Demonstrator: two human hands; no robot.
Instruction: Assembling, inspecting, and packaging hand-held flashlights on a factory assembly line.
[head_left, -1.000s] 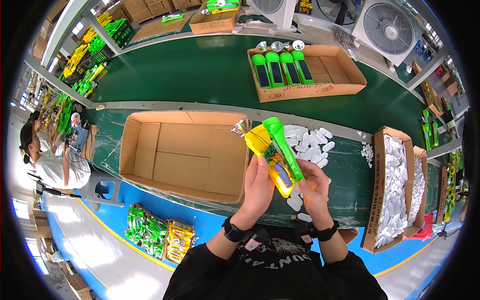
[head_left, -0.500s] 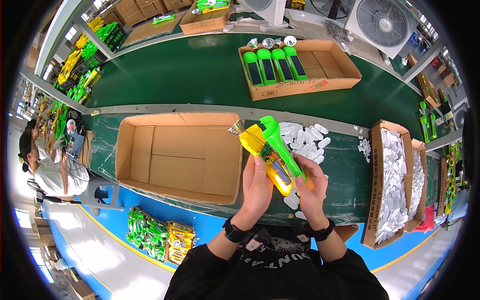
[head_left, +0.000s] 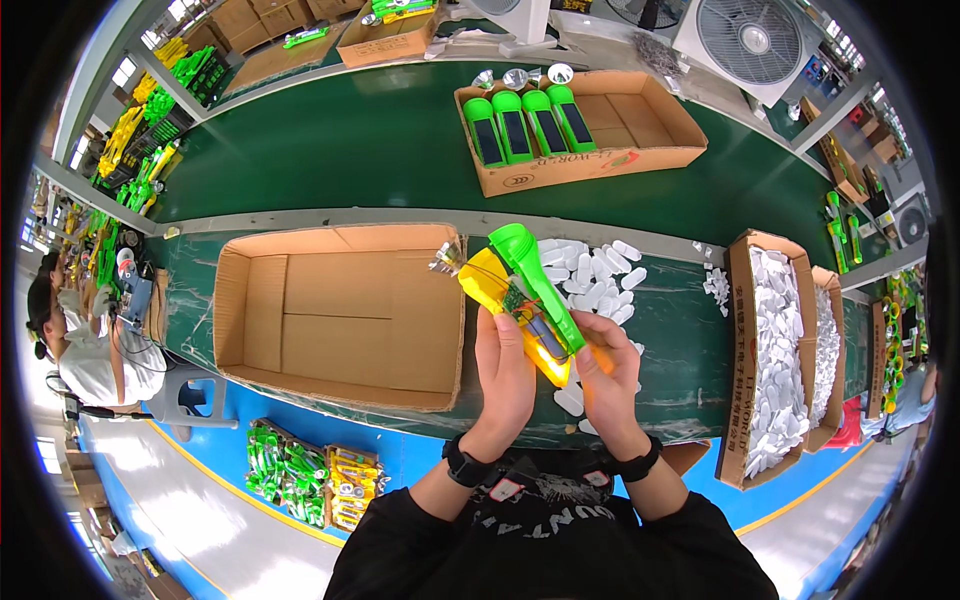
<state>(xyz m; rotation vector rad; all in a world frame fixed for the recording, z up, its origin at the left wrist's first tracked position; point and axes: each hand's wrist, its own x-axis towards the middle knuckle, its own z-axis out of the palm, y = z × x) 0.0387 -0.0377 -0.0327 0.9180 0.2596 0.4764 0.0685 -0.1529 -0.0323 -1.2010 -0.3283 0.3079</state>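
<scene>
"Looking along our bench (head_left: 680,395) from the left, what do we see?"

"An open cardboard box (head_left: 345,345), then our left grip (head_left: 507,375), closed round the yellow shell (head_left: 485,281), whose circuit board (head_left: 517,303) and wires lie exposed."

"And further right?"

"We hold the green shell (head_left: 535,285) tilted beside it, our right grip (head_left: 609,385) clamped on its lower end. Both shells are above the bench, right of the box, near loose white pieces (head_left: 603,283). At far right, a long box (head_left: 741,400) holds more white pieces."
</scene>
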